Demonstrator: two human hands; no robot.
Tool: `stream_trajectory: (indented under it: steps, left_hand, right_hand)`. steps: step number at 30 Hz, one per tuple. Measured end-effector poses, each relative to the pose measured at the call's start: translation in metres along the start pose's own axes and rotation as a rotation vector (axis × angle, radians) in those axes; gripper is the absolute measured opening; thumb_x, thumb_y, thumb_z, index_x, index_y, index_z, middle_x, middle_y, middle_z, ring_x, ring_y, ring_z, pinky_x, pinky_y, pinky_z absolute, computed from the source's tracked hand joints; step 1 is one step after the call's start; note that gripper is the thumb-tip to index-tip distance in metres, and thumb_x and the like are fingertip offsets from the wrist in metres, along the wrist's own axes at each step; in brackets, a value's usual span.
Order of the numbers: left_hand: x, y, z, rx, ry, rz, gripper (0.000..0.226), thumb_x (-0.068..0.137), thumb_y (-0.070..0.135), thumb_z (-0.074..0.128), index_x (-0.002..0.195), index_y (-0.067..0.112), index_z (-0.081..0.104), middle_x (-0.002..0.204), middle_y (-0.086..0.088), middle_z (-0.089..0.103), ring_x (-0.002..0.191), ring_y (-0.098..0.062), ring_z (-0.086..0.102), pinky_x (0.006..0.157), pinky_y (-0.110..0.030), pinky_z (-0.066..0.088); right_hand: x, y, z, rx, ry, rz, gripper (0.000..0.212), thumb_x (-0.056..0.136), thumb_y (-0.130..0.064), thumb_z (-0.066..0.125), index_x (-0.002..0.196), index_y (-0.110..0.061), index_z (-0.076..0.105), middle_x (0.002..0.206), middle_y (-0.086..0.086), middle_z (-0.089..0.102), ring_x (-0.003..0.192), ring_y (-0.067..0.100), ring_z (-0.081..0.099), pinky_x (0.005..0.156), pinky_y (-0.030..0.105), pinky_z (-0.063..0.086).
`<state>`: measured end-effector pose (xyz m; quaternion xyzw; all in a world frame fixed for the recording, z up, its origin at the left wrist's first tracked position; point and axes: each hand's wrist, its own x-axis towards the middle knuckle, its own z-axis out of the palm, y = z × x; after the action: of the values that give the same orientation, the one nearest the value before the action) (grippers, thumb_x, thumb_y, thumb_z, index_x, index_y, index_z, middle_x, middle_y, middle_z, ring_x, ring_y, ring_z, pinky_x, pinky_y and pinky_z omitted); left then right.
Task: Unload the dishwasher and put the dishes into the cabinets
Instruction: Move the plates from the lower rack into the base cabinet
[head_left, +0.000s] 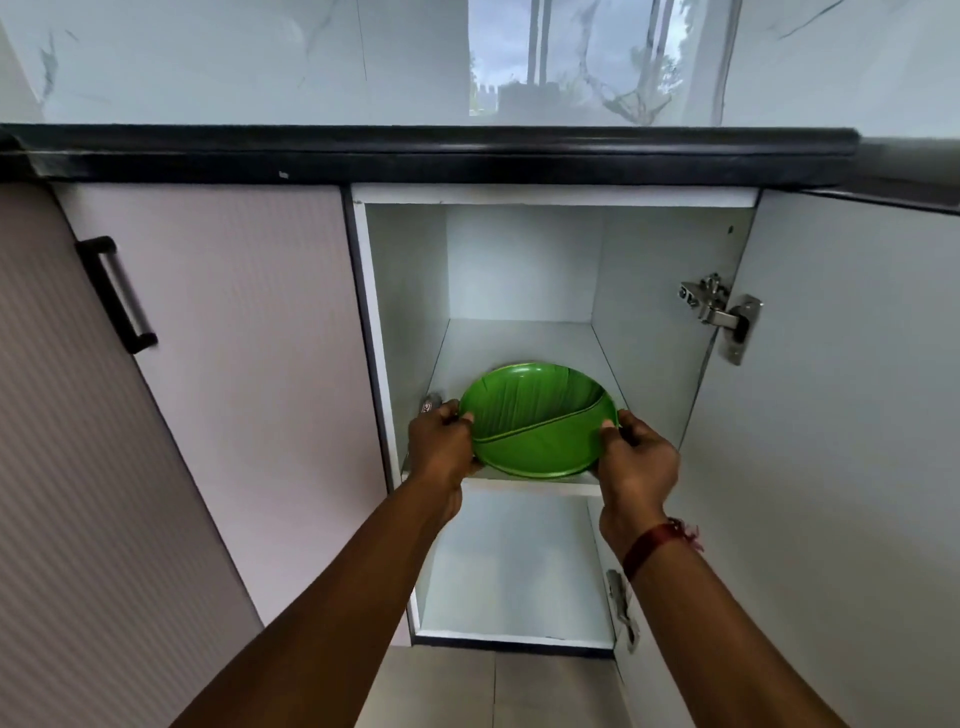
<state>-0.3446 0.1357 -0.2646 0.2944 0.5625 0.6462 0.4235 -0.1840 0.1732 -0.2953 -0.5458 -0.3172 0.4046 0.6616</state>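
Note:
A round green plate (540, 415) with a leaf pattern is at the front of the upper shelf (519, 338) inside an open white cabinet (405, 291). My left hand (441, 444) grips its left rim, thumb on top. On the opposite rim my right hand (636, 462) holds it the same way. The plate tilts slightly toward me, and I cannot tell whether its underside rests on the shelf. The dishwasher is out of view.
The cabinet door (841, 415) stands open to the right on metal hinges (722, 312). A lower compartment (514, 566) lies under the shelf. A closed door with a black handle (115, 293) is at the left. A black countertop edge (415, 156) runs above.

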Motion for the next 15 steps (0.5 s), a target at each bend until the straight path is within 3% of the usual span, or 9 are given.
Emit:
stream_trajectory:
  steps: [2, 4, 6, 8, 15]
  left_hand:
    - [0.022, -0.001, 0.007, 0.039, 0.028, -0.003, 0.036, 0.093, -0.005, 0.046, 0.079, 0.022, 0.065, 0.088, -0.005, 0.066, 0.074, -0.016, 0.06, 0.075, -0.041, 0.055]
    - [0.041, -0.002, 0.013, 0.084, 0.032, -0.001, 0.039, 0.089, -0.008, 0.043, 0.073, 0.02, 0.065, 0.076, -0.001, 0.063, 0.063, -0.01, 0.057, 0.065, -0.028, 0.049]
    - [0.056, -0.004, 0.02, 0.14, 0.007, -0.007, 0.038, 0.087, -0.01, 0.042, 0.079, 0.016, 0.07, 0.068, 0.006, 0.061, 0.05, 0.0, 0.055, 0.05, -0.015, 0.042]
    - [0.069, -0.009, 0.024, 0.207, -0.011, 0.0, 0.037, 0.086, -0.01, 0.043, 0.092, 0.01, 0.074, 0.064, 0.007, 0.061, 0.045, -0.001, 0.049, 0.042, -0.011, 0.036]
    - [0.113, -0.033, 0.035, 0.369, 0.001, 0.055, 0.039, 0.083, -0.012, 0.045, 0.103, 0.005, 0.074, 0.078, -0.002, 0.068, 0.075, -0.019, 0.066, 0.066, -0.023, 0.05]
  right_hand:
    - [0.019, 0.005, 0.012, -0.066, 0.0, -0.011, 0.035, 0.085, -0.018, 0.067, 0.119, -0.014, 0.067, 0.113, 0.003, 0.071, 0.102, 0.025, 0.067, 0.091, 0.048, 0.054]
    - [0.039, 0.008, 0.021, -0.143, 0.007, -0.01, 0.034, 0.088, -0.017, 0.063, 0.122, -0.015, 0.065, 0.118, 0.005, 0.069, 0.106, 0.026, 0.065, 0.093, 0.047, 0.053]
    - [0.055, 0.007, 0.025, -0.209, 0.015, 0.001, 0.034, 0.091, -0.015, 0.059, 0.124, -0.014, 0.064, 0.123, 0.007, 0.066, 0.11, 0.027, 0.063, 0.099, 0.041, 0.05]
    - [0.065, 0.007, 0.027, -0.292, 0.022, -0.013, 0.033, 0.091, -0.012, 0.056, 0.124, -0.013, 0.065, 0.124, 0.009, 0.066, 0.114, 0.03, 0.061, 0.099, 0.033, 0.046]
    - [0.092, 0.02, 0.044, -0.574, -0.044, -0.067, 0.026, 0.086, -0.008, 0.05, 0.096, -0.013, 0.074, 0.091, 0.015, 0.072, 0.088, 0.032, 0.066, 0.079, 0.036, 0.054]
